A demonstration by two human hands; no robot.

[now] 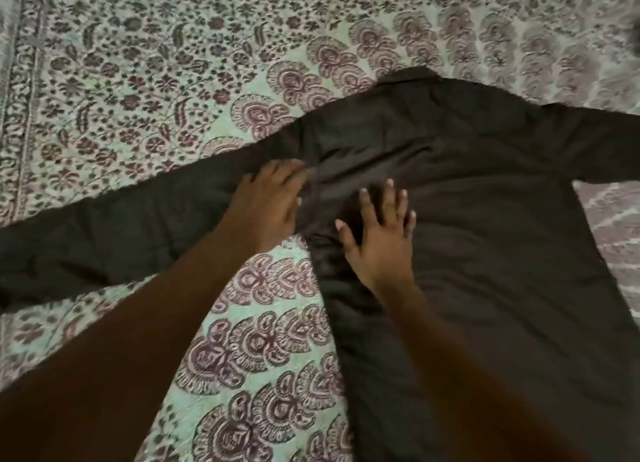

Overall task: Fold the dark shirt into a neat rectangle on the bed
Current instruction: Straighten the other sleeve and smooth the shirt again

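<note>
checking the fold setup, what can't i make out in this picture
All in the head view:
dark shirt: both sleeve ends cut off by the left and right edges; hem cut off by the bottom edge.
left hand: fingertips blurred, so pinching or only pressing cannot be told.
dark shape at the top right corner: blurred and cut off, unidentifiable.

In dim light, the bed (pixel 270 323) shows a pale green, maroon-flowered paisley print.
</note>
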